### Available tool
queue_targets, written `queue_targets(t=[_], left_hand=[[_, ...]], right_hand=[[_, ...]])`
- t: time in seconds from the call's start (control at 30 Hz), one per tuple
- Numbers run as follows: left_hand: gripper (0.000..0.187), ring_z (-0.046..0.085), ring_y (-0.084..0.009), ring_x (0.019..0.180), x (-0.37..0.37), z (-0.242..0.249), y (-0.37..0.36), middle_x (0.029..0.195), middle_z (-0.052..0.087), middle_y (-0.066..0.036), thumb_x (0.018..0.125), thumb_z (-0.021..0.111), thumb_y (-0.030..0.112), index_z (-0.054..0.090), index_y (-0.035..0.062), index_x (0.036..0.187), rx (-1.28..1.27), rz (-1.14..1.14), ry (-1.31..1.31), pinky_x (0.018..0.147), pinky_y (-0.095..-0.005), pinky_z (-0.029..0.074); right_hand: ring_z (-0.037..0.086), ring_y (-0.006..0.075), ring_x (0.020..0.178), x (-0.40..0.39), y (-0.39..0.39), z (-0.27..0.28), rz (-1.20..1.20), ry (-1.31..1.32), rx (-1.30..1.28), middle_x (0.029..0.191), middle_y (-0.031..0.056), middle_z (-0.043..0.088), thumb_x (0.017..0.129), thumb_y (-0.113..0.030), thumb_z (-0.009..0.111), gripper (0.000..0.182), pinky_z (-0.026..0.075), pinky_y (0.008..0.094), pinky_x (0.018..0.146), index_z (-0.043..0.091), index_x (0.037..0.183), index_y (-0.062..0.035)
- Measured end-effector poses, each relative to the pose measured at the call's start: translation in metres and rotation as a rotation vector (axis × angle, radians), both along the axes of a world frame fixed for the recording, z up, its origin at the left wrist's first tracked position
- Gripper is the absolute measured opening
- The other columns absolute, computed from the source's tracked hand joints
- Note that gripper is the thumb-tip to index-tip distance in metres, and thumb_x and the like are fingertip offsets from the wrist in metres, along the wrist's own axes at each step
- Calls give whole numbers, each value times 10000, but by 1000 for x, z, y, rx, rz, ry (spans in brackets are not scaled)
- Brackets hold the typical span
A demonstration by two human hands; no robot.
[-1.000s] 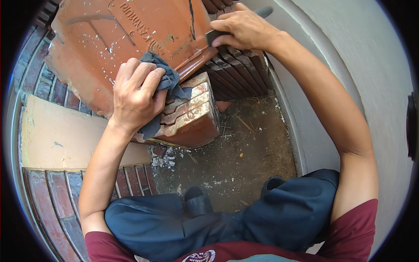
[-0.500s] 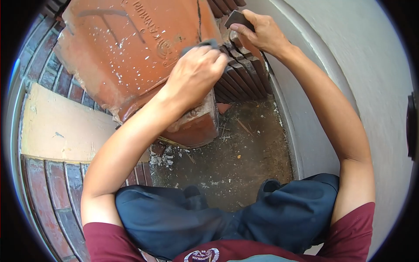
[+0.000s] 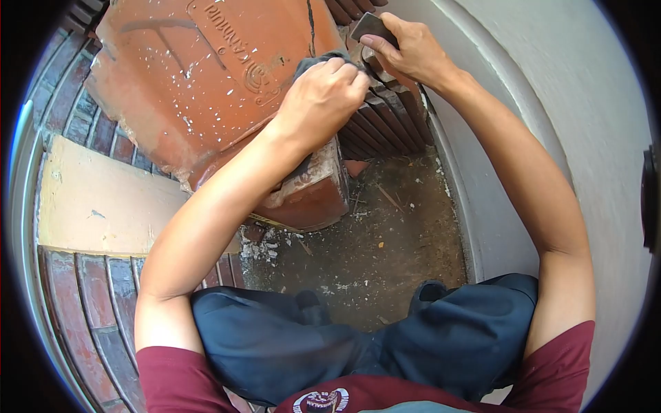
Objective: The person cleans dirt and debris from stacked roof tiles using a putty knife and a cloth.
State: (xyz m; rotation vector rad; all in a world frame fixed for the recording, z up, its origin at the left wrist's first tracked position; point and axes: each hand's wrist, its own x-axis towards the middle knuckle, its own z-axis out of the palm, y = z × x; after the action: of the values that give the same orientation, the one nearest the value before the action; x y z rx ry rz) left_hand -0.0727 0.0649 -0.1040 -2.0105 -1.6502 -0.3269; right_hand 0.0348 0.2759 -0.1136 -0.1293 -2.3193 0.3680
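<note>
My left hand (image 3: 322, 100) is closed round a bunched dark grey cloth (image 3: 313, 63), at the right edge of a large orange clay roof tile (image 3: 200, 76). The tile has raised lettering, white specks and a broken left edge. Most of the cloth is hidden under my fingers. Farther right, my right hand (image 3: 416, 54) pinches a flat, dark rectangular piece (image 3: 374, 29) between thumb and fingers; I cannot make out what kind it is. It is held above the stacked tiles (image 3: 389, 117), near the wall.
A curved pale grey wall (image 3: 509, 138) runs along the right. Brick-like paving (image 3: 89, 296) and a beige board (image 3: 103, 199) lie at left. Between my knees and the tiles is a dirty floor (image 3: 372, 255) with chips and debris. A small broken shard (image 3: 356, 168) lies by the stack.
My left hand has shifted slightly right and up with the cloth, which now shows more clearly. My right hand and its dark piece have barely moved.
</note>
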Motion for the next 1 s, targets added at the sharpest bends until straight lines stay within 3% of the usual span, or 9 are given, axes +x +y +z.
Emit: queue_targets(t=[0.07,0.17,0.23,0.3,0.47,0.57,0.67,0.9,1.0], left_hand=[[248,645,-304,961,-1,2,-11,987,665,-111,783,629,31,634,22,1031,-1,-33,-4,846,-405,549],[123,623,-260,892,1,12,-48,844,598,-78,750,636,55,603,38,867,80,-27,103,774,-375,552],[129,603,-270,877,0,22,-78,828,575,-80,726,631,26,592,44,847,30,62,110,762,-382,545],[355,617,-304,893,-2,32,-102,904,637,-108,649,639,-118,677,6,980,-46,209,85,789,-414,541],[322,573,-318,861,-6,31,-112,869,570,-111,627,644,-118,649,10,923,-46,227,100,752,-422,518],[270,600,-339,943,-2,13,-102,990,594,-140,667,693,-63,640,4,923,-8,173,24,825,-428,529],[264,606,-412,1067,6,0,-95,1182,603,-222,692,738,-11,634,-16,934,4,60,-34,927,-494,512],[486,605,-398,1066,9,-4,-104,1272,597,-204,635,781,58,666,12,1105,60,25,-127,940,-488,525],[543,605,-382,1048,5,-7,-105,1266,600,-199,607,792,56,665,20,1134,-1,32,-130,925,-470,535]], right_hand=[[669,482,820,5,2,1,2,-8,-18,807,259,679,978,-364,689,382,526,523,707,574,945,-2],[671,474,836,6,2,-4,43,-9,-26,817,251,674,976,-330,688,347,529,516,722,570,956,-4],[674,461,845,4,3,-4,100,1,7,818,240,670,970,-308,691,326,531,511,734,568,957,-7],[678,448,852,4,-2,0,176,-8,94,814,228,667,962,-301,698,317,533,508,742,566,960,-12],[683,439,848,-1,-13,-4,263,-147,213,795,212,670,944,-295,710,304,532,522,755,561,956,-30],[677,454,835,-3,-31,-7,242,-210,117,780,224,664,941,-295,709,306,526,531,750,557,954,-30],[674,470,827,-5,-57,1,297,-207,81,784,243,665,945,-316,706,340,534,535,733,543,937,-18],[676,418,820,-2,-25,15,125,-113,165,828,203,669,955,-328,704,342,523,495,718,557,916,-21],[666,416,802,-9,-26,14,238,-89,250,794,188,652,949,-313,712,340,515,494,712,545,898,-22]])
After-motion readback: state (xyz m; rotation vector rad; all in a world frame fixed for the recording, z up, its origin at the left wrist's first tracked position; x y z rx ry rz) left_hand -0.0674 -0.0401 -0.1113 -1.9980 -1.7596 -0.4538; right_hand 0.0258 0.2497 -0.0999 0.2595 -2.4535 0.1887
